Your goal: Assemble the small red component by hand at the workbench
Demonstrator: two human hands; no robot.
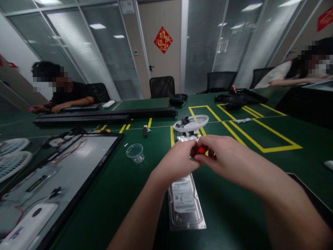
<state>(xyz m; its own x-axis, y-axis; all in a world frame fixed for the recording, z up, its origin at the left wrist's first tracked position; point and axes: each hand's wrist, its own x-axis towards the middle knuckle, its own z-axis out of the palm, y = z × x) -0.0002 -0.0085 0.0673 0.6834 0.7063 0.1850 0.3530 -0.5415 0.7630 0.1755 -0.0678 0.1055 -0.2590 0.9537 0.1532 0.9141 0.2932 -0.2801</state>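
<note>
My left hand and my right hand meet in front of me, fingers curled together. Between them shows the rounded end of a small red object; its kind is hidden by the fingers. My right thumb and fingers close around it. The left fingers are bent in beside it, and what they pinch is hidden. Under my hands lies a silver hard drive with a white label, flat on the green table. Just behind the hands a second silvery piece is partly covered.
A white basket with dark parts stands beyond my hands. A clear plastic cup is to the left, near an opened display panel. Long black bars lie farther back. Two other people sit across the table.
</note>
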